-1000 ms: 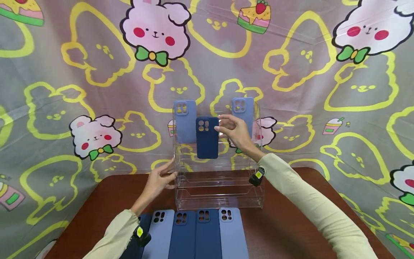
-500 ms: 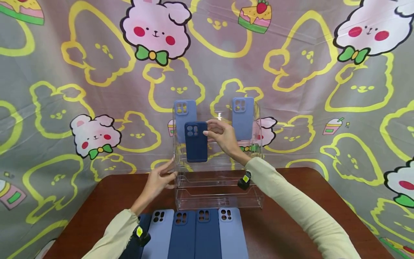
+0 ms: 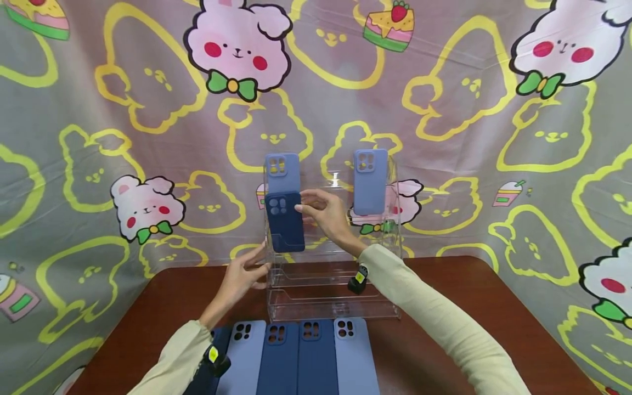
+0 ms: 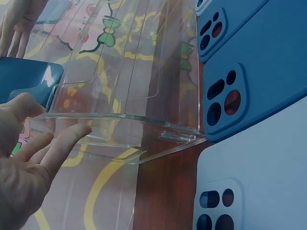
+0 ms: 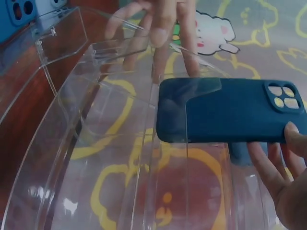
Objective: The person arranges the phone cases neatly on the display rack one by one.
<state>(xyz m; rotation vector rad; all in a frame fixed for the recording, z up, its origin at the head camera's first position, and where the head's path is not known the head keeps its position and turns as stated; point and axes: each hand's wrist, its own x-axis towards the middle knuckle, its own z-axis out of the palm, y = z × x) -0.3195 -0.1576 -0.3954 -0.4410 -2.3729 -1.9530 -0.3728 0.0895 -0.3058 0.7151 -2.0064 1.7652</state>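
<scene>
My right hand [image 3: 328, 216] pinches a dark blue phone case [image 3: 285, 226] by its right edge, thumb in front and fingers behind. The case stands upright at the left end of a clear tiered rack [image 3: 336, 312]. Its lower end shows through the clear front lip of a tier, and it overlaps a light blue phone case [image 3: 285, 181] behind it. Against the rack's left side rests my left hand [image 3: 242, 277]; its fairly straight fingers [image 4: 72, 136] touch the clear side panel.
Another light blue case [image 3: 370, 186] stands at the rack's upper right. Several dark and light blue cases [image 3: 318, 362] lie in a row on the brown table [image 3: 439, 312] before the rack. A patterned cloth [image 3: 444, 164] hangs behind.
My right hand has carried the dark blue phone case left and slightly down, from the rack's middle to in front of the left light blue case. The left hand stays at the rack's side.
</scene>
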